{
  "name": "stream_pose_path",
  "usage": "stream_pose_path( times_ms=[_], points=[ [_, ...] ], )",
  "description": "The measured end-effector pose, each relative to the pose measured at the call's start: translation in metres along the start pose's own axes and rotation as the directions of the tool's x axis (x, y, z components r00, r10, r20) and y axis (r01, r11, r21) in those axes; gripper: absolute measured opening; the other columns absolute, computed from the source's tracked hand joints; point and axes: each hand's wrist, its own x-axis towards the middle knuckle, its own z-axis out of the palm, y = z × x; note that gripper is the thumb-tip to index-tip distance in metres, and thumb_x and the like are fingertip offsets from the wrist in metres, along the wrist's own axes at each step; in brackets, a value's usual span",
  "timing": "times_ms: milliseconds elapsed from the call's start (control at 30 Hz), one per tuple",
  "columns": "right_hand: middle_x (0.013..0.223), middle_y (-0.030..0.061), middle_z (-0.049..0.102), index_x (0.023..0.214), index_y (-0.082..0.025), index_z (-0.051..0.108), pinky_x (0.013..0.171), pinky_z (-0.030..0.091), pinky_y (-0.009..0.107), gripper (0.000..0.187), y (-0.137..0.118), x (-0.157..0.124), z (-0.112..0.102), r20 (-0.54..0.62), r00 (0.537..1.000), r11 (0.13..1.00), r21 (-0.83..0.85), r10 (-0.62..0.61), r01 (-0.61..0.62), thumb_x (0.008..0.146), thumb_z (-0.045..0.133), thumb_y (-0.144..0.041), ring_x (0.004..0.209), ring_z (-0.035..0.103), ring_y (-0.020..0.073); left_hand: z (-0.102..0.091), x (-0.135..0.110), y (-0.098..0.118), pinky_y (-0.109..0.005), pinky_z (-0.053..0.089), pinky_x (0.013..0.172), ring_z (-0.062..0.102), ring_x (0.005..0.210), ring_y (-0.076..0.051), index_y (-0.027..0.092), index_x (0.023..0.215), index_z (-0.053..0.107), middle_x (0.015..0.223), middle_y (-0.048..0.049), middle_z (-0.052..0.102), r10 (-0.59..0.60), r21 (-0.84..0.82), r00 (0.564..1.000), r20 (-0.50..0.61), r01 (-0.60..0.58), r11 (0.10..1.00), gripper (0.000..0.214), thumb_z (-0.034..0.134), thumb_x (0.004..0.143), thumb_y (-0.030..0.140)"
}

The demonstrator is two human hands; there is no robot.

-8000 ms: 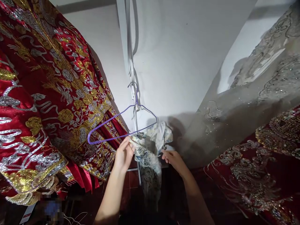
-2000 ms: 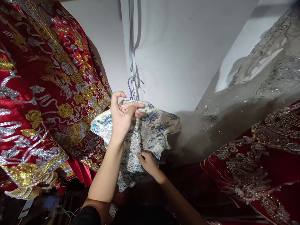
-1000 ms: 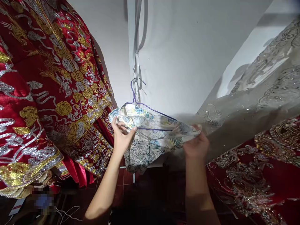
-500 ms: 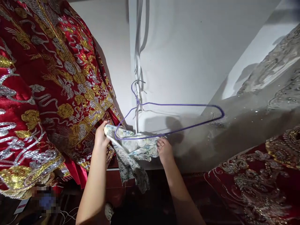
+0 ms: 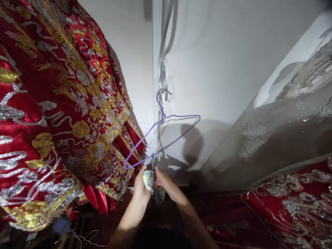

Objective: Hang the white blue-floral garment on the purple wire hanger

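Observation:
A pale cloth with a blue and yellow pattern (image 5: 148, 180) is bunched up small between my two hands, low in the middle of the view. My left hand (image 5: 140, 188) is closed round its left side, thumb on top. My right hand (image 5: 164, 182) is close beside it, closed on the cloth's right side, with some fingertips hidden behind the fabric. A paler end of the cloth dangles below. Just above my hands a purple wire hanger (image 5: 178, 132) hangs bare and turned at an angle, its lower left corner near my left thumb.
The hanger hooks onto a white ring and strap (image 5: 163, 74) against the white wall (image 5: 207, 52). A red embroidered robe (image 5: 85, 103) fills the left. To the right are a sheer beaded fabric (image 5: 264, 138) and another red embroidered garment (image 5: 293, 197). White cables (image 5: 86, 238) lie lower left.
My hands have come together and lower, gathering the spread cloth into a small bunch. The cloth is away from the hanger's lower bar, and the hanger has swung round.

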Motion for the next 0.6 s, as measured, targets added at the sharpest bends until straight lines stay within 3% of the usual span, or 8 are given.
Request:
stream_pose_path(
  times_ms=[100, 167, 267, 400, 467, 533, 600],
  points=[
    [0.074, 0.0022, 0.065, 0.089, -0.023, 0.068, 0.076, 0.049, 0.033, 0.048, -0.01, -0.01, 0.012, 0.014, 0.999, 0.963, 0.265, -0.052, 0.046, 0.085, 0.056, -0.069, 0.077, 0.064, 0.021, 0.011, -0.025, -0.008, -0.024, 0.051, 0.071, 0.065, 0.077, -0.015, 0.022, 0.092, 0.058, 0.084, -0.0001, 0.065, 0.171, 0.161, 0.985, 0.034, -0.174, 0.971, 0.021, 0.069, 0.083, 0.038],
    [0.075, 0.002, 0.064, 0.088, -0.022, 0.067, 0.075, 0.049, 0.032, 0.044, -0.016, -0.021, 0.013, 0.07, 0.997, 0.911, 0.411, -0.027, -0.004, 0.085, 0.058, -0.066, 0.078, 0.064, 0.0205, 0.015, -0.043, -0.007, -0.024, 0.049, 0.069, 0.062, 0.073, -0.015, 0.023, 0.093, 0.058, 0.08, 0.0005, 0.063, 0.208, 0.359, 0.952, 0.226, -0.28, 0.89, 0.021, 0.066, 0.087, 0.04],
    [0.067, 0.0018, 0.061, 0.082, -0.024, 0.067, 0.07, 0.049, 0.032, 0.048, -0.019, -0.039, 0.013, 0.189, 0.982, 0.889, 0.448, 0.014, -0.098, 0.086, 0.052, -0.069, 0.074, 0.065, 0.0216, 0.018, -0.063, 0.003, -0.026, 0.047, 0.067, 0.059, 0.068, -0.016, 0.022, 0.095, 0.057, 0.074, 0.0004, 0.06, 0.114, 0.542, 0.873, 0.475, -0.392, 0.743, 0.019, 0.061, 0.092, 0.041],
    [0.072, 0.0042, 0.065, 0.084, -0.028, 0.069, 0.069, 0.051, 0.037, 0.045, -0.018, -0.062, 0.01, 0.254, 0.967, 0.918, 0.387, -0.011, -0.091, 0.084, 0.052, -0.07, 0.079, 0.067, 0.0264, 0.02, -0.075, 0.022, -0.032, 0.048, 0.086, 0.063, 0.095, -0.022, 0.024, 0.103, 0.061, 0.098, -0.0062, 0.066, 0.207, 0.631, 0.808, 0.552, -0.567, 0.53, 0.016, 0.056, 0.095, 0.037],
    [0.077, 0.0034, 0.067, 0.084, -0.029, 0.071, 0.072, 0.051, 0.038, 0.033, -0.023, -0.072, 0.003, 0.295, 0.955, 0.954, 0.282, 0.011, -0.099, 0.082, 0.063, -0.061, 0.079, 0.066, 0.0251, 0.018, -0.075, 0.029, -0.037, 0.042, 0.102, 0.058, 0.115, -0.027, 0.025, 0.108, 0.064, 0.119, -0.0091, 0.064, 0.262, 0.644, 0.774, 0.576, -0.627, 0.439, 0.02, 0.056, 0.094, 0.037],
    [0.08, 0.0006, 0.067, 0.085, -0.029, 0.072, 0.075, 0.05, 0.036, 0.02, -0.038, -0.081, -0.01, 0.372, 0.927, 0.993, 0.081, 0.054, -0.091, 0.073, 0.076, -0.045, 0.077, 0.064, 0.0226, 0.012, -0.074, 0.03, -0.039, 0.037, 0.109, 0.054, 0.123, -0.029, 0.027, 0.117, 0.065, 0.126, -0.0092, 0.063, 0.205, 0.657, 0.782, 0.588, -0.61, 0.443, 0.029, 0.054, 0.094, 0.042],
    [0.079, -0.0019, 0.066, 0.085, -0.027, 0.072, 0.072, 0.047, 0.033, 0.021, -0.064, -0.089, -0.023, 0.438, 0.897, 0.987, -0.157, 0.049, 0.022, 0.066, 0.082, -0.031, 0.073, 0.06, 0.0204, 0.003, -0.074, 0.025, -0.039, 0.04, 0.106, 0.057, 0.118, -0.029, 0.027, 0.124, 0.064, 0.121, -0.0081, 0.067, 0.083, 0.684, 0.809, 0.582, -0.543, 0.487, 0.038, 0.051, 0.095, 0.047]
  ],
)
